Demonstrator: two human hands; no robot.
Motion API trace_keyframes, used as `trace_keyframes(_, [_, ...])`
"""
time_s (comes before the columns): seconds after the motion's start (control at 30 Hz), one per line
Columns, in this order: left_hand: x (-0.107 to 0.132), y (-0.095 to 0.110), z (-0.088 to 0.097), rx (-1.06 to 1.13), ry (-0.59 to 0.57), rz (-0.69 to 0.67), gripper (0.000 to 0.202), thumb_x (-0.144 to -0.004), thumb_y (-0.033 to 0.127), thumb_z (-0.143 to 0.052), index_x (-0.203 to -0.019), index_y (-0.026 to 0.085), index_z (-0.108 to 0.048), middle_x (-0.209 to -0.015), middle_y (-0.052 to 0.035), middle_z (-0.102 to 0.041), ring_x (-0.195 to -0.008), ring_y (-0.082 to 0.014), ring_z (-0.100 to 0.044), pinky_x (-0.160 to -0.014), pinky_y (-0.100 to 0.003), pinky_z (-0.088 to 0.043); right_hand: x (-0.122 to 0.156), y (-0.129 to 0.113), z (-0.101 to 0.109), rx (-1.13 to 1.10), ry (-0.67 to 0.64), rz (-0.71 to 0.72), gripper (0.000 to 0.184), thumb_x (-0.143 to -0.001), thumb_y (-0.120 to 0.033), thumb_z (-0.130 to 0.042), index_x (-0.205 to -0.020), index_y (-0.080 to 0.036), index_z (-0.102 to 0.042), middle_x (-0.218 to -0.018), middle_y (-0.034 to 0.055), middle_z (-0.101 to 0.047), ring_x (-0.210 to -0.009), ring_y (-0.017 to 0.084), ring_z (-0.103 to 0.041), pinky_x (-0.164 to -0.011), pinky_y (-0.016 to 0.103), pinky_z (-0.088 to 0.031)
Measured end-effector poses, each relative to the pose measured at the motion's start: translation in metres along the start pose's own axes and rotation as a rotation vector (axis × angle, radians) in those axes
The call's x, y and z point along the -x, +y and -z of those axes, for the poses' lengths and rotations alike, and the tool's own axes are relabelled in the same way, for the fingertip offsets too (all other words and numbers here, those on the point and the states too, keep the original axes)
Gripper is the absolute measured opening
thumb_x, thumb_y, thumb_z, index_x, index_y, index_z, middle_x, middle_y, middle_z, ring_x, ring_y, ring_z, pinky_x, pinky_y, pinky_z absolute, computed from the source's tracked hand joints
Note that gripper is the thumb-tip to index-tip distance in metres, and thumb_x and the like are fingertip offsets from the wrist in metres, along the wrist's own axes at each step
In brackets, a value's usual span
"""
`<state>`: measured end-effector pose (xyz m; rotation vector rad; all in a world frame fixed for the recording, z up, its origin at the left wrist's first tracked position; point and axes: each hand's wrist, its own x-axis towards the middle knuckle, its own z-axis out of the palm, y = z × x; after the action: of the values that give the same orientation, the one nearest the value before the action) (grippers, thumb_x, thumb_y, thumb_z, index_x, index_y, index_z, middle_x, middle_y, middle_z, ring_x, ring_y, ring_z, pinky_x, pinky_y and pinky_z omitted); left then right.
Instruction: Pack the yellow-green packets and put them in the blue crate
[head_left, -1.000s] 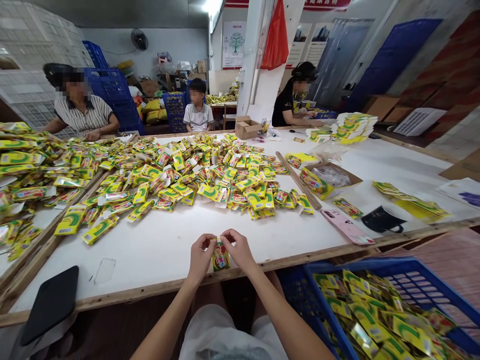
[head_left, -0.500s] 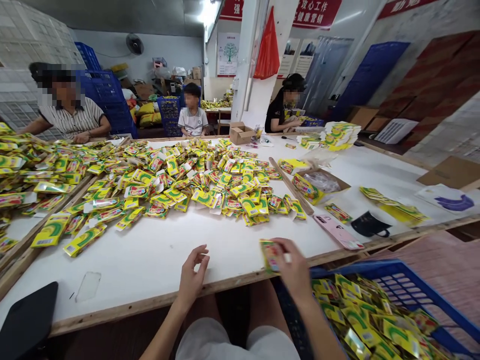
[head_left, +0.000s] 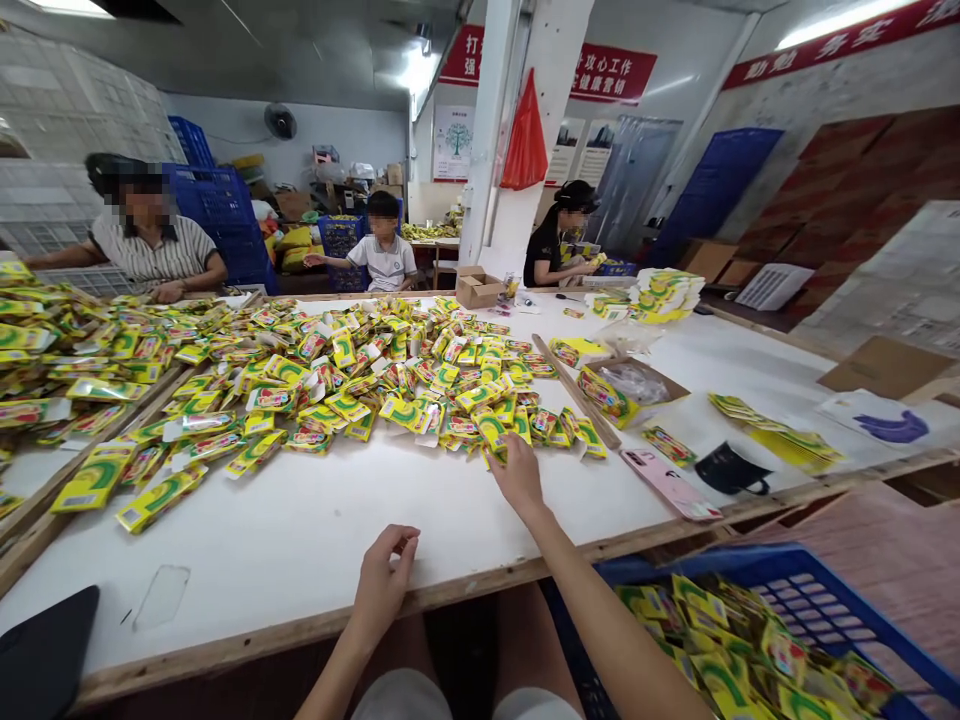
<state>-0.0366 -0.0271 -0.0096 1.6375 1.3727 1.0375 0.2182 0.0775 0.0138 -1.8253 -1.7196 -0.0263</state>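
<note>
Reaching over the white table, my right hand (head_left: 519,478) has its fingers closed on a small yellow-green box (head_left: 492,432) at the near edge of a heap. Part of that box is hidden by my fingers. The heap (head_left: 345,375) holds many similar flat printed boxes, some with open white flaps. My left hand (head_left: 386,572) rests by the table's front edge, fingers curled together with nothing visible in them. A blue crate (head_left: 847,610) of the same boxes stands at lower right, below table height.
Right of a wooden strip (head_left: 574,390) lie an open carton (head_left: 671,385), a pink phone (head_left: 667,483) and a black mug (head_left: 731,470). A dark phone-like object (head_left: 49,645) sits at lower left. Three people are across the table. A wooden edge (head_left: 300,635) borders the front.
My right hand has moved from the front edge forward to the heap; the box it held before is gone from it. My left hand's fingers have curled closer. The view has shifted slightly.
</note>
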Motion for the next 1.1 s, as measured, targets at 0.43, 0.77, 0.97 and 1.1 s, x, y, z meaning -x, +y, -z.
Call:
trace_keyframes(0.43, [-0.005, -0.009, -0.011, 0.083, 0.052, -0.003, 0.027, -0.085, 0.042, -0.051, -0.088, 0.020, -0.066, -0.082, -0.0072, -0.068, -0.076, -0.0210, -0.062, -0.067, -0.030, -0.048, 0.019, 0.005, -0.004, -0.410, -0.028, -0.346, 0.045, -0.081, -0.048, -0.043, -0.104, -0.015, -0.060, -0.101, 0.0143, -0.067, -0.095, 0.030, -0.062, -0.079, 0.037, -0.048])
trace_keyframes(0.77, [-0.020, 0.002, -0.025, 0.470, 0.043, 0.036, 0.045, -0.084, 0.041, -0.055, -0.123, 0.022, -0.043, -0.111, -0.0114, -0.063, -0.087, -0.0217, -0.065, -0.078, -0.035, -0.052, 0.106, -0.064, -0.028, -1.144, -0.442, -0.287, 0.037, -0.077, -0.051, -0.059, -0.098, -0.021, -0.052, -0.088, 0.0082, -0.069, -0.082, 0.025, -0.066, -0.072, 0.035, -0.052])
trace_keyframes(0.97, [-0.015, 0.007, -0.022, 0.514, 0.027, 0.012, 0.050, -0.083, 0.039, -0.057, -0.127, 0.027, -0.038, -0.111, -0.0070, -0.064, -0.089, -0.0206, -0.065, -0.080, -0.033, -0.051, 0.110, -0.070, -0.014, -1.131, -0.437, -0.168, 0.045, -0.080, -0.026, -0.055, -0.122, -0.027, -0.038, -0.106, 0.0047, -0.062, -0.093, 0.019, -0.064, -0.080, 0.033, -0.051])
trace_keyframes(1.1, [-0.015, 0.008, -0.018, 0.441, -0.029, 0.036, 0.040, -0.082, 0.039, -0.057, -0.118, 0.024, -0.048, -0.100, -0.0062, -0.067, -0.083, -0.0202, -0.065, -0.074, -0.031, -0.051, 0.108, -0.065, -0.009, -1.111, -0.484, -0.133, 0.050, -0.076, -0.017, -0.053, -0.123, -0.029, -0.040, -0.100, 0.0017, -0.061, -0.085, 0.017, -0.064, -0.075, 0.031, -0.052])
